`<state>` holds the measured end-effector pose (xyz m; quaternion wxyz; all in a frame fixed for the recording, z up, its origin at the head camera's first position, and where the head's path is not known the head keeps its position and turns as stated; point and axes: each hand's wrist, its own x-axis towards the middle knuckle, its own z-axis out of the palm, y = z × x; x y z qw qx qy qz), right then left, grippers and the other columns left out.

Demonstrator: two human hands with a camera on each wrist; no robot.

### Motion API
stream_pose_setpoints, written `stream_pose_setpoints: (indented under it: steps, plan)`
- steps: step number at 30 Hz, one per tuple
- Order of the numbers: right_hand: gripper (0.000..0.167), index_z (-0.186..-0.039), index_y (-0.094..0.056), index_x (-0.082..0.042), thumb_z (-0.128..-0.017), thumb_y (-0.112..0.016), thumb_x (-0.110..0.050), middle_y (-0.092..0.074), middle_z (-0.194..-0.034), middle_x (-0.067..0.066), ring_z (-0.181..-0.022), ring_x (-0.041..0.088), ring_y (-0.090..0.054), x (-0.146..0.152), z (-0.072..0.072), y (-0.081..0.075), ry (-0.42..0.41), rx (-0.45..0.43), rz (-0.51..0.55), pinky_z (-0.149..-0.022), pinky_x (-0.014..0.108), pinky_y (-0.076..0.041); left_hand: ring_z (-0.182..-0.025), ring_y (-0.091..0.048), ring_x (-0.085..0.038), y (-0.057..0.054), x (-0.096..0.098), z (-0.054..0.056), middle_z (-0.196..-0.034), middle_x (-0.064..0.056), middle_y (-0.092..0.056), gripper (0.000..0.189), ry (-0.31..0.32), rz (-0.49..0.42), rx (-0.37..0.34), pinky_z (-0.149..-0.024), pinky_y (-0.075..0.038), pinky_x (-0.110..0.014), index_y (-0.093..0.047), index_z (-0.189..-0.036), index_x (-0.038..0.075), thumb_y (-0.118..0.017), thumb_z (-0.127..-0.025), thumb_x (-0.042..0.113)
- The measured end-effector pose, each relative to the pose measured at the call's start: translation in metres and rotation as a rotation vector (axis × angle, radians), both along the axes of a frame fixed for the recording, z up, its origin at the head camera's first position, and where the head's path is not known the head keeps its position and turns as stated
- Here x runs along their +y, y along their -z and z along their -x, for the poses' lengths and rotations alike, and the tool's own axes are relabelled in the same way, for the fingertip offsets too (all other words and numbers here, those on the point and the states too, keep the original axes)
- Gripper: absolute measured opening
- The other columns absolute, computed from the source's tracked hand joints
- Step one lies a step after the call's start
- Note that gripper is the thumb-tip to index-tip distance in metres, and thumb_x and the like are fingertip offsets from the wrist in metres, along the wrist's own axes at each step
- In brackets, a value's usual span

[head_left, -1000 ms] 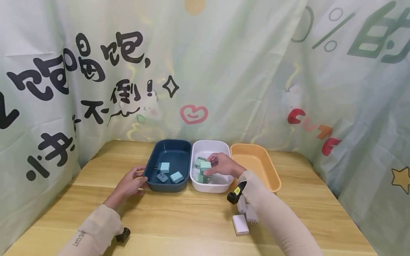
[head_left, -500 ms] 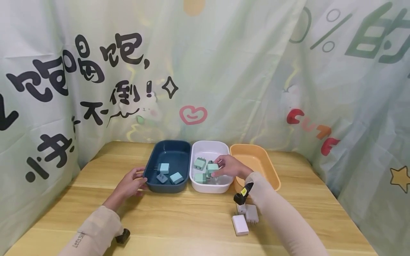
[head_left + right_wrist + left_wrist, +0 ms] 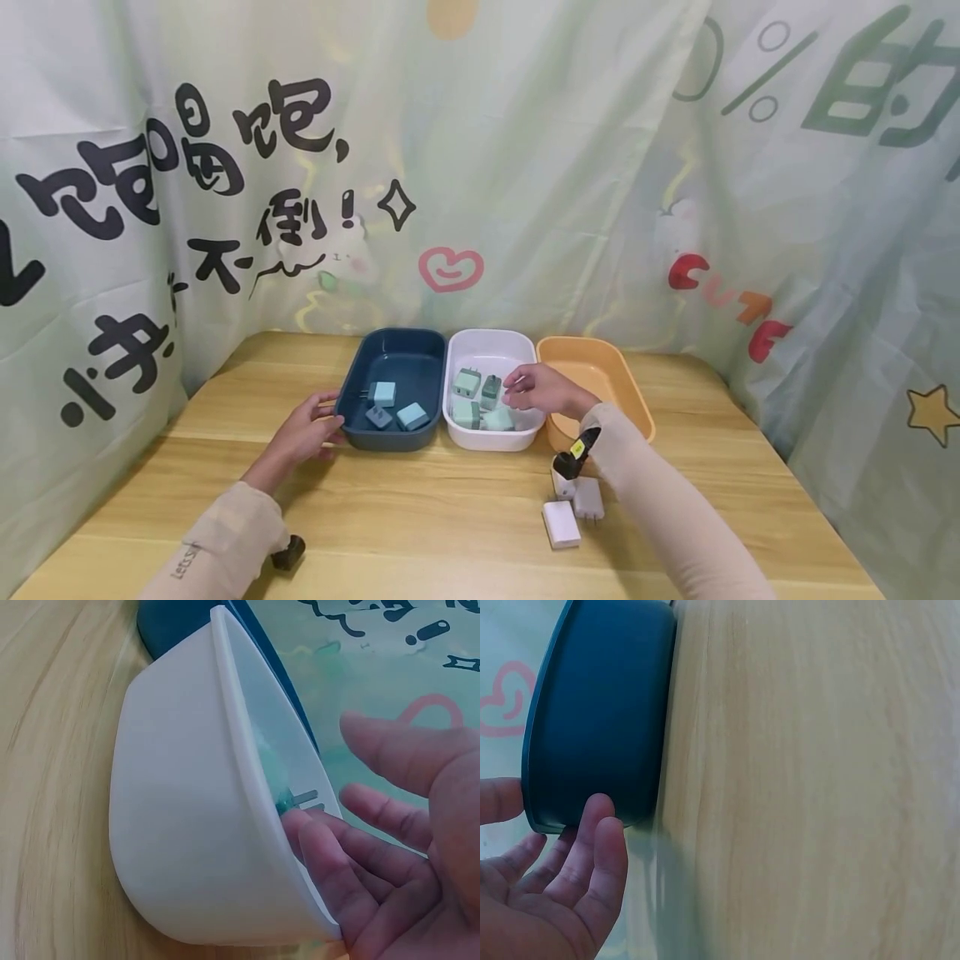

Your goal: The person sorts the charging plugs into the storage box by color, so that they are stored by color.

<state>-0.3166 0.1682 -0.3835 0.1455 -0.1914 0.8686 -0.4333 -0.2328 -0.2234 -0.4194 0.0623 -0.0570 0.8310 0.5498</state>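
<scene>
In the head view my left hand (image 3: 306,427) holds the near left corner of a dark blue tray (image 3: 393,442). Its thumb is at the rim, and the fingers (image 3: 607,847) lie against the outer wall in the left wrist view. My right hand (image 3: 543,389) is over the right side of a white tray (image 3: 495,442), its fingers loose and holding nothing. Several pale green plug chargers (image 3: 467,382) lie in that tray, one dark-faced charger (image 3: 491,392) close to the fingertips. The right wrist view shows charger prongs (image 3: 306,797) behind the white rim.
Two light blue chargers (image 3: 412,416) and a smaller grey-blue one (image 3: 378,417) lie in the blue tray. A yellow tray (image 3: 600,358) stands right of the white one. White chargers (image 3: 562,524) lie on the wooden table (image 3: 420,525) beside my right forearm. A printed curtain (image 3: 540,167) hangs behind.
My right hand has moved right, let go of a pale green charger in the white tray and lifted its fingers off it. My left hand stays at the blue tray.
</scene>
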Motion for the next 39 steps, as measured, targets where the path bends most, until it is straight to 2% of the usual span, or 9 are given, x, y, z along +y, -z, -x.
stream_pose_setpoints:
  steps: [5, 8, 13, 17, 20, 28, 35, 39]
  plan:
    - [0.033, -0.114, -0.060, 0.003, -0.089, -0.070, -0.014, -0.066, -0.102, 0.011, -0.092, 0.023, -0.063, 0.003, -0.004, -0.002, -0.023, -0.031, 0.043, -0.082, 0.036, -0.052, -0.095, -0.063, -0.029, -0.001, 0.001, 0.000, -0.140, -0.029, -0.040, 0.051, 0.004, 0.004, 0.002, -0.071, -0.054, -0.039, -0.030, -0.147, 0.007, -0.048, -0.100, 0.012]
    - [0.034, -0.119, -0.056, 0.008, -0.092, -0.066, -0.010, -0.065, -0.109, 0.020, -0.094, 0.025, -0.065, 0.008, -0.010, -0.003, -0.056, -0.029, 0.090, -0.085, 0.037, -0.053, -0.095, -0.062, -0.029, -0.001, 0.001, 0.000, -0.140, -0.029, -0.040, 0.051, 0.000, 0.000, 0.000, -0.071, -0.054, -0.039, -0.030, -0.147, 0.008, -0.048, -0.100, 0.012]
    - [0.031, -0.120, -0.054, 0.009, -0.092, -0.061, -0.003, -0.060, -0.119, 0.029, -0.103, 0.028, -0.064, 0.019, -0.024, -0.004, -0.101, 0.009, 0.154, -0.089, 0.038, -0.051, -0.094, -0.062, -0.030, 0.002, 0.000, 0.000, -0.141, -0.028, -0.041, 0.051, -0.014, -0.009, -0.009, -0.070, -0.054, -0.038, -0.031, -0.147, 0.008, -0.049, -0.100, 0.010]
    - [0.028, -0.118, -0.056, 0.007, -0.092, -0.062, -0.003, -0.060, -0.119, 0.029, -0.106, 0.032, -0.062, 0.029, -0.038, -0.003, -0.135, 0.040, 0.193, -0.089, 0.033, -0.050, -0.096, -0.062, -0.031, 0.003, -0.001, 0.001, -0.141, -0.028, -0.040, 0.051, -0.019, -0.011, -0.016, -0.071, -0.054, -0.038, -0.030, -0.148, 0.009, -0.049, -0.100, 0.010]
    - [0.029, -0.117, -0.057, 0.006, -0.092, -0.063, -0.004, -0.060, -0.119, 0.030, -0.108, 0.036, -0.061, 0.039, -0.048, -0.002, -0.166, 0.029, 0.227, -0.088, 0.029, -0.050, -0.096, -0.062, -0.031, 0.003, -0.001, 0.002, -0.141, -0.027, -0.040, 0.051, -0.019, -0.009, -0.020, -0.072, -0.054, -0.038, -0.030, -0.148, 0.009, -0.048, -0.100, 0.011]
    - [0.035, -0.122, -0.049, 0.016, -0.092, -0.059, 0.002, -0.052, -0.119, 0.041, -0.107, 0.049, -0.058, 0.068, -0.075, 0.007, -0.332, -0.016, 0.320, -0.089, 0.030, -0.050, -0.094, -0.062, -0.029, 0.003, -0.001, 0.002, -0.140, -0.029, -0.040, 0.052, 0.001, -0.017, -0.009, -0.070, -0.054, -0.039, -0.030, -0.148, 0.008, -0.049, -0.100, 0.011]
    - [0.039, -0.123, -0.045, 0.020, -0.092, -0.059, 0.003, -0.049, -0.120, 0.045, -0.111, 0.046, -0.057, 0.092, -0.092, 0.020, -0.381, -0.015, 0.372, -0.092, 0.031, -0.048, -0.092, -0.063, -0.028, 0.007, -0.003, 0.002, -0.141, -0.027, -0.041, 0.051, -0.009, -0.016, -0.014, -0.070, -0.054, -0.038, -0.031, -0.147, 0.009, -0.049, -0.100, 0.011]
    - [0.039, -0.125, -0.042, 0.022, -0.092, -0.056, 0.007, -0.046, -0.123, 0.046, -0.114, 0.039, -0.057, 0.106, -0.102, 0.026, -0.412, -0.007, 0.405, -0.096, 0.032, -0.046, -0.092, -0.062, -0.028, 0.005, -0.003, 0.004, -0.141, -0.027, -0.041, 0.051, -0.005, -0.021, -0.008, -0.070, -0.054, -0.037, -0.031, -0.147, 0.009, -0.050, -0.100, 0.012]
